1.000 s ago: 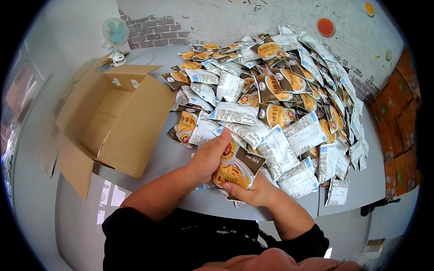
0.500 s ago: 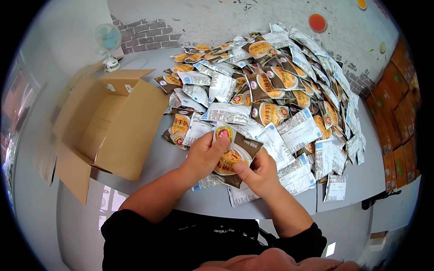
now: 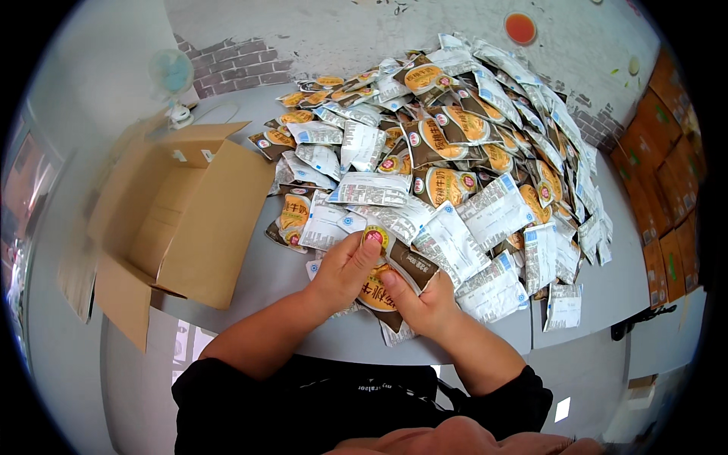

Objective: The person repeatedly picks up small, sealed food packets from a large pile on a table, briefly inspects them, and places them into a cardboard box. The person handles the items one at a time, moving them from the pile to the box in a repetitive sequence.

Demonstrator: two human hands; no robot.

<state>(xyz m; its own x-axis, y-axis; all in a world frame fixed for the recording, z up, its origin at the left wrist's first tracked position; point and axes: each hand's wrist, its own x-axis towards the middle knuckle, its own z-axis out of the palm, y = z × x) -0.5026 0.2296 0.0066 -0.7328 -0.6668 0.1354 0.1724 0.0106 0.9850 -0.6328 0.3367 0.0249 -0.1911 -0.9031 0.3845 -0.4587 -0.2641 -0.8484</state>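
Between both hands is a brown and orange food pouch (image 3: 379,292), its printed front turned up. My left hand (image 3: 345,267) grips the pouch by its left side, thumb pressed on the upper front. On the other side my right hand (image 3: 423,305) grips it, with the thumb across the middle. The pouch looks bent under the thumbs. Just beyond the hands spreads a large heap of similar pouches (image 3: 444,186), some showing brown fronts and others white printed backs. My fingers beneath the held pouch are hidden.
An open cardboard box (image 3: 220,220) stands at the left of the grey table (image 3: 485,341), its flaps spread. A small fan (image 3: 173,76) is behind it. Stacked brown cartons (image 3: 660,182) line the right side, and a wall (image 3: 326,34) rises behind the heap.
Both thumbs have pressed inward and the held pouch has bent, its middle now partly covered. My right hand has moved slightly left and down. The whole view has shifted slightly.
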